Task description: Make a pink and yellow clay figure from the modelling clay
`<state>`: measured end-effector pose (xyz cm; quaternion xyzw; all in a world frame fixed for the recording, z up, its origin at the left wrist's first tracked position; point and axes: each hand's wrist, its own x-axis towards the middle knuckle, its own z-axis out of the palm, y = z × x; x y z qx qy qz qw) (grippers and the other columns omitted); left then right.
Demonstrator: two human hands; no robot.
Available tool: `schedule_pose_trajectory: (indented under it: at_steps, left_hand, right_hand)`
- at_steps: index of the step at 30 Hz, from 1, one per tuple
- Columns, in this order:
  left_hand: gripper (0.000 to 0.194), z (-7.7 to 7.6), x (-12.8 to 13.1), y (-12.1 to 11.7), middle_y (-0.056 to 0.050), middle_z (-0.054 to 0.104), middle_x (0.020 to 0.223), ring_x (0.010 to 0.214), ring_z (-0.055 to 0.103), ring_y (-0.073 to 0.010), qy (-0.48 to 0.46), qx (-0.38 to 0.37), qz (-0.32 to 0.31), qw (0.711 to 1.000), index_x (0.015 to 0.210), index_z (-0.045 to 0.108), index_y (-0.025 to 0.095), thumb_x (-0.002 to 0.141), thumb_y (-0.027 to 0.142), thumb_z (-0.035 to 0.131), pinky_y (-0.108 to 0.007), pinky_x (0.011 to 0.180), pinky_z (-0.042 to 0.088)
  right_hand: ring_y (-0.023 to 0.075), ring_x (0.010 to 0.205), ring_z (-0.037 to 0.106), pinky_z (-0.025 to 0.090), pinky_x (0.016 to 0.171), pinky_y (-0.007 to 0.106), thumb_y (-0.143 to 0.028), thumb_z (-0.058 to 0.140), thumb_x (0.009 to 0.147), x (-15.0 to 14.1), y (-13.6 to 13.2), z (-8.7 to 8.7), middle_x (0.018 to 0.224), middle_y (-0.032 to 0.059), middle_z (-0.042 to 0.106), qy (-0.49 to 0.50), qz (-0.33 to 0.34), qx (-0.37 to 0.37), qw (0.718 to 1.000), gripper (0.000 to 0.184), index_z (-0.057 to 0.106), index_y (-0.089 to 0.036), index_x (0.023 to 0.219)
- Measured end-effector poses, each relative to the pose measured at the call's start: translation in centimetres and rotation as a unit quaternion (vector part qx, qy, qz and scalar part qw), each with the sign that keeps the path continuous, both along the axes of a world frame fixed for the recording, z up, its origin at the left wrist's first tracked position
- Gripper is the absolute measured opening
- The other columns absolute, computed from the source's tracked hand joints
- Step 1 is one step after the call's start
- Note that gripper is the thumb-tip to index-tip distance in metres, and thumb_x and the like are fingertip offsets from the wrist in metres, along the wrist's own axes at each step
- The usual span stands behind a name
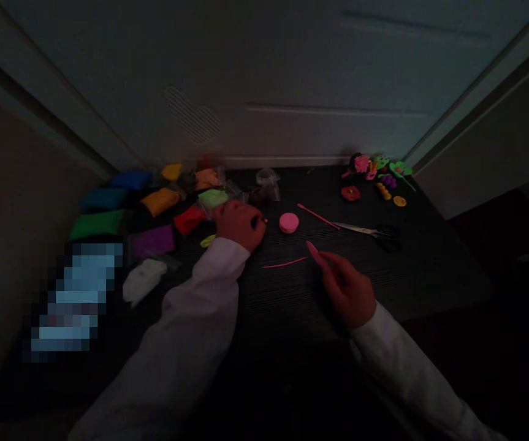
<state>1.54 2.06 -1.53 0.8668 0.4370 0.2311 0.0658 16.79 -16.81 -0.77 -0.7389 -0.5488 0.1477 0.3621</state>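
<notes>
My left hand [239, 223] rests curled on the dark table [411, 269], its fingertips pinched on a tiny orange bit of clay [265, 220]. A pink clay disc [289, 222] lies just right of it. My right hand [344, 288] is closed around a pink modelling tool [315, 253], tip pointing up-left. A thin pink clay strand [284, 264] lies between my hands. Both arms wear white sleeves.
Several coloured clay packs lie at the left: green [97, 223], purple [152, 241], orange [159, 200], red [189, 219], white [143, 278]. Scissors [369, 231] and a pink stick [318, 215] lie to the right. Finished clay flowers [377, 177] sit at the back right by the wall.
</notes>
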Motion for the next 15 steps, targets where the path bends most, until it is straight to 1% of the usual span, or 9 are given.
schedule_pose_trajectory:
  at_steps: [3, 6, 10, 13, 15]
  left_hand:
    - [0.018, -0.2, 0.1, -0.1, -0.007, 0.065, 0.094, 0.101, 0.044, -0.0316, 0.001, 0.003, 0.000, 1.000, 0.081, 0.063, 0.021, 0.071, 0.032, 0.054, -0.050, 0.083, 0.025]
    - [0.018, -0.4, 0.2, 0.0, -0.006, 0.064, 0.096, 0.103, 0.043, -0.0319, 0.006, 0.004, 0.000, 1.000, 0.080, 0.065, 0.023, 0.072, 0.034, 0.053, -0.050, 0.082, 0.025]
    - [0.016, 0.2, 0.2, -0.2, -0.005, 0.064, 0.096, 0.102, 0.044, -0.0304, -0.020, -0.001, -0.007, 1.000, 0.077, 0.065, 0.022, 0.072, 0.032, 0.054, -0.048, 0.083, 0.025]
    - [0.015, 1.1, 0.1, -1.3, -0.004, 0.066, 0.092, 0.097, 0.048, -0.0264, -0.033, -0.010, -0.034, 0.999, 0.079, 0.064, 0.022, 0.071, 0.032, 0.056, -0.045, 0.084, 0.027]
    - [0.016, 1.4, -0.1, -2.6, -0.004, 0.066, 0.089, 0.095, 0.050, -0.0246, -0.042, -0.020, -0.074, 0.996, 0.080, 0.065, 0.022, 0.071, 0.033, 0.057, -0.043, 0.083, 0.027]
  right_hand:
    - [0.0091, 0.051, 0.054, 0.045, 0.049, 0.020, -0.027, 0.043, 0.082, 0.0, 0.0, 0.0, 0.068, 0.0000, 0.062, 0.000, 0.000, -0.005, 1.000, 0.031, 0.053, -0.020, 0.111]
    - [0.0093, 0.050, 0.054, 0.045, 0.049, 0.020, -0.027, 0.043, 0.082, 0.0, 0.0, 0.0, 0.067, -0.0001, 0.062, -0.003, -0.003, -0.007, 1.000, 0.032, 0.052, -0.020, 0.112]
    - [0.0092, 0.050, 0.054, 0.045, 0.048, 0.020, -0.027, 0.043, 0.082, 0.0, 0.0, 0.0, 0.068, -0.0002, 0.063, -0.009, 0.002, -0.006, 1.000, 0.032, 0.052, -0.020, 0.112]
    - [0.0090, 0.049, 0.055, 0.045, 0.050, 0.020, -0.027, 0.043, 0.082, 0.0, 0.0, -0.1, 0.071, 0.0003, 0.064, -0.019, 0.001, -0.002, 1.000, 0.031, 0.053, -0.020, 0.111]
    - [0.0091, 0.050, 0.055, 0.046, 0.050, 0.020, -0.027, 0.043, 0.081, 0.0, 0.0, -0.2, 0.073, 0.0007, 0.065, -0.026, 0.002, -0.001, 1.000, 0.031, 0.053, -0.021, 0.111]
